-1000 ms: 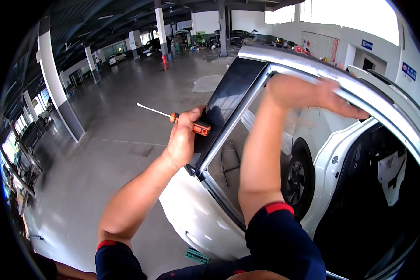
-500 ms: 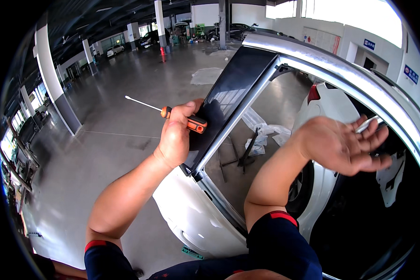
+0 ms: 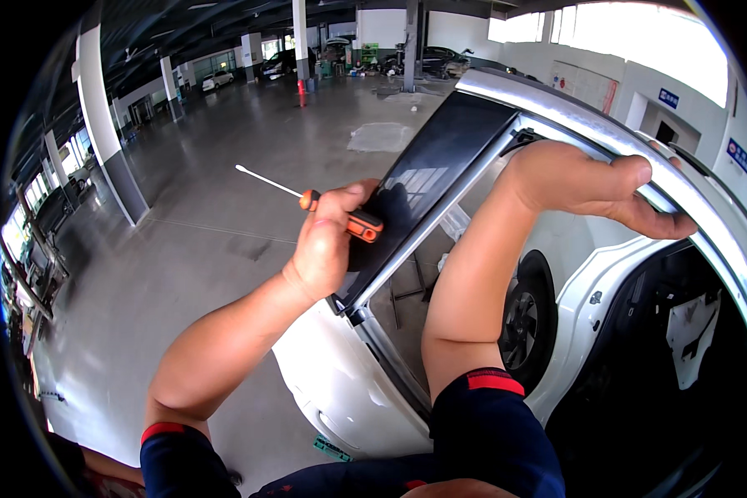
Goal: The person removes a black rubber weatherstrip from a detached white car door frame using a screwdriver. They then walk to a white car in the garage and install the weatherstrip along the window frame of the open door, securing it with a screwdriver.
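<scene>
My left hand (image 3: 322, 249) is closed round the orange-and-black handle of a screwdriver (image 3: 363, 224), whose thin shaft points up and left. That hand rests by the edge of the glossy black pillar panel (image 3: 440, 149) on a white car door (image 3: 349, 373). My right hand (image 3: 585, 183) is up at the silver upper door frame (image 3: 548, 95) and appears to grip it, thumb on the near side. Some fingertips show past the frame's outer side; the rest are hidden. Through the door's window opening, my right forearm covers part of the view.
White car bodywork with a rear wheel (image 3: 527, 311) stands behind the door; its dark interior (image 3: 631, 398) lies at right. Pillars (image 3: 108, 124) rise from the grey floor at left. A person's arm (image 3: 112, 466) shows at lower left.
My right hand has gone from spread fingers inside the window opening up to the upper door frame and closed there. My left hand still holds the screwdriver; the view has shifted slightly.
</scene>
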`<control>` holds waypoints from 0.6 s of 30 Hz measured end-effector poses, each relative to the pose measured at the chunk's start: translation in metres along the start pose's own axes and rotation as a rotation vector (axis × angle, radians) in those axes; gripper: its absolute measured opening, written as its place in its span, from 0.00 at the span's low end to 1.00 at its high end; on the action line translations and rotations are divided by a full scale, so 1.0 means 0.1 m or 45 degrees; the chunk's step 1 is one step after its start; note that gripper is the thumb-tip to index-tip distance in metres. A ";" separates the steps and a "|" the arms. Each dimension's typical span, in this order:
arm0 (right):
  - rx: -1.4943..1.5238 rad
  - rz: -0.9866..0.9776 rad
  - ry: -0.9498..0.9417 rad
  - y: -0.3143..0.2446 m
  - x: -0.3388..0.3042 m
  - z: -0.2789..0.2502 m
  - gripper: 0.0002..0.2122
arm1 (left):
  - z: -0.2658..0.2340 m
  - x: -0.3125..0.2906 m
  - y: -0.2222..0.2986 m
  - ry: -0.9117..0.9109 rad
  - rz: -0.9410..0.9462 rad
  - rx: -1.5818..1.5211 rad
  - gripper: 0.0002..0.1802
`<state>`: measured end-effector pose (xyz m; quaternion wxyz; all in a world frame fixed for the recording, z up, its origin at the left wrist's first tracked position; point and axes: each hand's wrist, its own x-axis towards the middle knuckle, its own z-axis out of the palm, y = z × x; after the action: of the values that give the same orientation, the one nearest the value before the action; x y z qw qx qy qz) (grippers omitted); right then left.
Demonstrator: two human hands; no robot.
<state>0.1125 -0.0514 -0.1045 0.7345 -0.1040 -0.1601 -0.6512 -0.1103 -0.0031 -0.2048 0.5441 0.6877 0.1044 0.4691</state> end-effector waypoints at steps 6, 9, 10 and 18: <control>0.648 0.400 0.037 -0.31 0.17 -0.28 0.28 | -0.34 0.02 0.00 -0.281 0.024 -0.147 0.36; 0.373 0.253 0.082 -0.34 0.03 0.13 0.37 | -0.19 -0.05 -0.29 -0.179 0.126 -0.140 0.36; 0.273 0.239 0.114 -0.31 0.00 0.18 0.40 | -0.21 -0.06 -0.40 -0.158 0.150 -0.148 0.34; 0.249 0.245 -0.079 -0.22 -0.04 0.03 0.41 | -0.23 0.04 -0.27 -0.048 0.078 -0.154 0.31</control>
<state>0.0897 -0.0492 -0.1049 0.7948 -0.0669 -0.2347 -0.5556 -0.1159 0.0252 -0.2261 0.5719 0.6653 0.0445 0.4779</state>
